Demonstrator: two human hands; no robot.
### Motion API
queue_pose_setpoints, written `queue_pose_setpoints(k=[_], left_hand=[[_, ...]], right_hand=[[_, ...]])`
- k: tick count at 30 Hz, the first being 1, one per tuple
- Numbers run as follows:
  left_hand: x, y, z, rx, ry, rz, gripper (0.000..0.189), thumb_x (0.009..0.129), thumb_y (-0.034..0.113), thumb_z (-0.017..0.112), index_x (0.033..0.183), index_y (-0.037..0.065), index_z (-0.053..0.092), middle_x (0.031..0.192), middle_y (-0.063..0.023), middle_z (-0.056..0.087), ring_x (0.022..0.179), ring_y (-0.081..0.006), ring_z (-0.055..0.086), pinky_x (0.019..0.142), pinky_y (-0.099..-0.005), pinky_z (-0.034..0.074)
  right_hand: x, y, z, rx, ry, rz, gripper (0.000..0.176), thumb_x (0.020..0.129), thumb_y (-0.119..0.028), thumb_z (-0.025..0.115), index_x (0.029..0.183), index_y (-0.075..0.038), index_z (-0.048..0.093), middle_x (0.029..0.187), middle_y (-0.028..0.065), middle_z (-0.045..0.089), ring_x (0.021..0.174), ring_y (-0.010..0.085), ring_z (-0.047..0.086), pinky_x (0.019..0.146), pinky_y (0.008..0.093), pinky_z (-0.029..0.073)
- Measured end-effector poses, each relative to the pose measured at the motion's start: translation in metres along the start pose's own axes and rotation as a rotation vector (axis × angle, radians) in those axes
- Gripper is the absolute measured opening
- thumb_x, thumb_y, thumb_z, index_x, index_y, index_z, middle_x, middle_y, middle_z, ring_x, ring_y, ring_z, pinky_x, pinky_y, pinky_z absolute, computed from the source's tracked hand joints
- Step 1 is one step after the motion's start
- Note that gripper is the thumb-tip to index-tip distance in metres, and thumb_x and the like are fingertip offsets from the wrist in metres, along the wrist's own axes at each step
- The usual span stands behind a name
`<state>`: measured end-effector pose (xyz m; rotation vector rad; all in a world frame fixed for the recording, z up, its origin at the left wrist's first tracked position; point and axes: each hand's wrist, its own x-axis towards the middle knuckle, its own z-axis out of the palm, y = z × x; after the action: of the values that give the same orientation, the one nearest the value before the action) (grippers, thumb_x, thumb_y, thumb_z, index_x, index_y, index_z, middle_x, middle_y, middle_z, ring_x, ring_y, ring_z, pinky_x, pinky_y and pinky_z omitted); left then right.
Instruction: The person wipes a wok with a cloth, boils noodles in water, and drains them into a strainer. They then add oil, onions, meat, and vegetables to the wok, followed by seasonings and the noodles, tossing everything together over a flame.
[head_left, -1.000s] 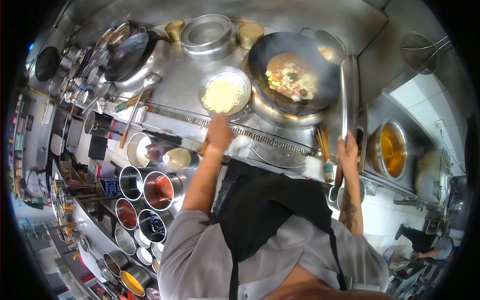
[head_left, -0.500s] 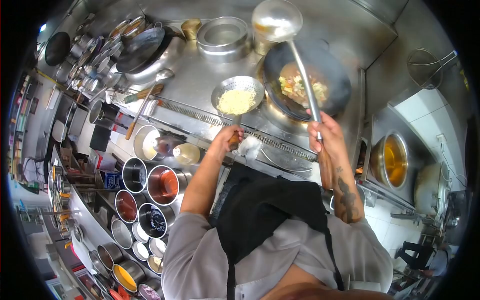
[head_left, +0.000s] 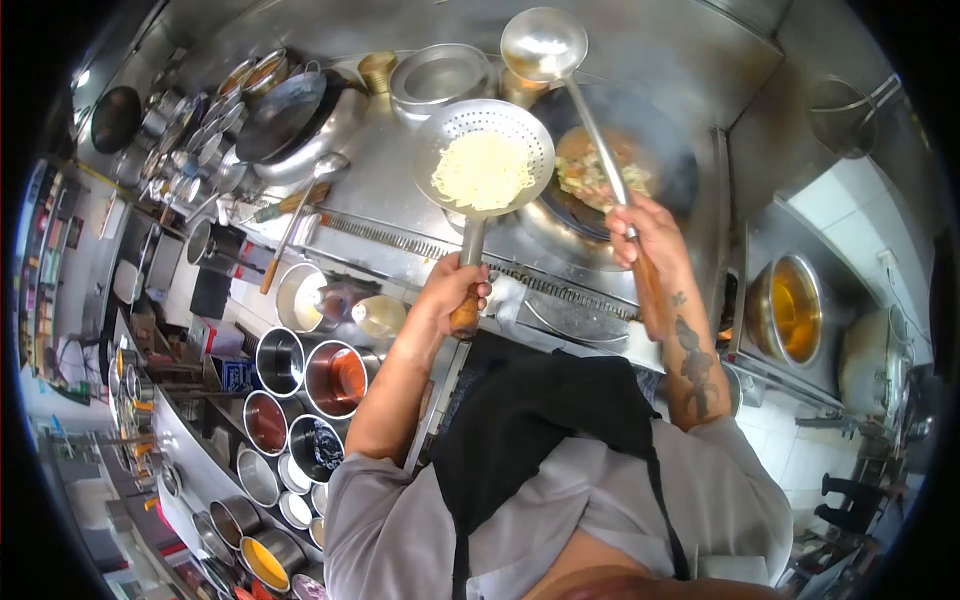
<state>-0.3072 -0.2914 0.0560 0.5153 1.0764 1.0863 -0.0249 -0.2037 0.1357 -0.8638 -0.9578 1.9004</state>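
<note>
My left hand (head_left: 458, 292) is closed round the wooden handle of a perforated strainer ladle (head_left: 432, 140), raised over the steel stovetop. Pale noodles (head_left: 485, 172) lie in its bowl. In my right hand (head_left: 646, 232) is the handle of a long steel ladle (head_left: 545, 42), its bowl held up toward the back wall and its shaft crossing in front of the wok. The dark wok (head_left: 675, 160) sits on the burner at the right, partly hidden by steam and the ladle. Chopped food (head_left: 585, 182) with sauce lies inside it.
At the right stands a steel pot of amber oil (head_left: 797, 312). Behind the strainer is a round steel pot (head_left: 440, 72); stacked woks (head_left: 280, 115) are at back left. Several sauce pots (head_left: 335, 378) line the left side. A spare ladle (head_left: 300, 215) rests on the stove's front edge.
The strainer with the noodles has risen toward the camera and moved slightly right, nearer the wok. The steel ladle has shifted slightly left and stays in my right hand.
</note>
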Motion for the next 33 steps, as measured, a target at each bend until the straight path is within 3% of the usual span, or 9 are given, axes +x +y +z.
queue_pose_setpoints(k=[7, 11, 14, 15, 22, 25, 27, 30, 33], left_hand=[[0.056, 0.018, 0.056, 0.423, 0.017, 0.05, 0.018, 0.078, 0.003, 0.058, 0.092, -0.001, 0.048, 0.065, -0.0079, 0.054, 0.052, -0.0152, 0.053, 0.045, -0.0293, 0.045], [0.124, 0.007, 0.078, 0.654, -0.002, 0.128, 0.022, 0.074, 0.005, 0.06, 0.09, -0.005, 0.049, 0.067, -0.0124, 0.057, 0.056, -0.0209, 0.056, 0.05, -0.0341, 0.047], [0.168, -0.013, 0.084, 0.902, 0.125, 0.369, 0.025, 0.073, 0.005, 0.06, 0.092, -0.009, 0.05, 0.072, -0.0169, 0.06, 0.064, -0.0282, 0.06, 0.059, -0.038, 0.049], [0.173, -0.009, 0.088, 1.046, 0.124, 0.378, 0.034, 0.073, 0.005, 0.06, 0.1, -0.013, 0.047, 0.079, -0.0242, 0.061, 0.074, -0.0366, 0.063, 0.066, -0.0412, 0.049], [0.157, -0.002, 0.099, 1.264, 0.279, 0.72, 0.06, 0.075, 0.009, 0.059, 0.126, -0.012, 0.035, 0.101, -0.0319, 0.06, 0.095, -0.044, 0.061, 0.081, -0.0442, 0.048], [0.161, 0.001, 0.088, 1.227, 0.299, 1.024, 0.043, 0.077, -0.003, 0.054, 0.116, -0.008, 0.036, 0.083, -0.0267, 0.061, 0.07, -0.0396, 0.063, 0.062, -0.0443, 0.049], [0.118, 0.025, 0.109, 1.026, 0.296, 0.752, 0.041, 0.078, -0.002, 0.054, 0.115, -0.007, 0.038, 0.08, -0.0211, 0.061, 0.066, -0.0323, 0.062, 0.057, -0.041, 0.049], [0.125, 0.027, 0.075, 0.821, 0.312, 0.564, 0.033, 0.078, -0.001, 0.055, 0.109, -0.005, 0.044, 0.075, -0.0131, 0.058, 0.062, -0.021, 0.059, 0.051, -0.035, 0.047], [0.104, 0.036, 0.047, 0.55, 0.285, 0.343, 0.022, 0.079, 0.0, 0.056, 0.099, -0.002, 0.048, 0.07, -0.0087, 0.056, 0.059, -0.0158, 0.056, 0.048, -0.0308, 0.046]], right_hand=[[-0.047, -0.019, -0.037, -0.134, 0.203, -0.139, 0.035, 0.09, -0.006, 0.052, 0.125, 0.001, 0.049, 0.069, 0.0035, 0.051, 0.042, 0.0088, 0.046, 0.038, 0.0232, 0.036], [-0.069, -0.016, -0.066, -0.18, 0.29, -0.181, 0.025, 0.087, -0.005, 0.053, 0.112, -0.001, 0.054, 0.068, 0.002, 0.052, 0.041, 0.0089, 0.045, 0.038, 0.0236, 0.034], [-0.085, -0.014, -0.081, -0.196, 0.367, -0.179, 0.023, 0.086, -0.005, 0.054, 0.109, -0.001, 0.056, 0.068, 0.0014, 0.052, 0.042, 0.0086, 0.046, 0.039, 0.023, 0.034], [-0.089, -0.013, -0.084, -0.204, 0.39, -0.184, 0.021, 0.086, -0.004, 0.054, 0.107, -0.001, 0.057, 0.068, 0.0008, 0.052, 0.043, 0.0085, 0.047, 0.04, 0.0228, 0.035], [-0.093, 0.007, -0.113, -0.577, 0.497, -0.214, 0.031, 0.087, -0.007, 0.052, 0.117, 0.003, 0.054, 0.071, 0.0044, 0.055, 0.046, 0.0113, 0.051, 0.045, 0.0262, 0.041], [-0.086, 0.022, -0.135, -0.94, 0.497, -0.346, 0.039, 0.086, -0.009, 0.053, 0.123, 0.005, 0.052, 0.081, 0.015, 0.063, 0.062, 0.0249, 0.062, 0.059, 0.0347, 0.049], [-0.069, 0.054, -0.171, -1.269, 0.495, -0.674, 0.043, 0.085, -0.01, 0.054, 0.125, 0.005, 0.05, 0.091, 0.0241, 0.066, 0.078, 0.0364, 0.066, 0.072, 0.0409, 0.051], [-0.067, 0.051, -0.153, -1.318, 0.408, -0.396, 0.048, 0.083, -0.011, 0.055, 0.128, 0.006, 0.048, 0.102, 0.032, 0.061, 0.096, 0.0461, 0.059, 0.086, 0.0451, 0.047], [-0.048, 0.059, -0.164, -1.505, 0.366, -0.206, 0.043, 0.081, -0.008, 0.055, 0.121, 0.008, 0.05, 0.094, 0.0292, 0.062, 0.089, 0.0432, 0.062, 0.08, 0.0485, 0.048]])
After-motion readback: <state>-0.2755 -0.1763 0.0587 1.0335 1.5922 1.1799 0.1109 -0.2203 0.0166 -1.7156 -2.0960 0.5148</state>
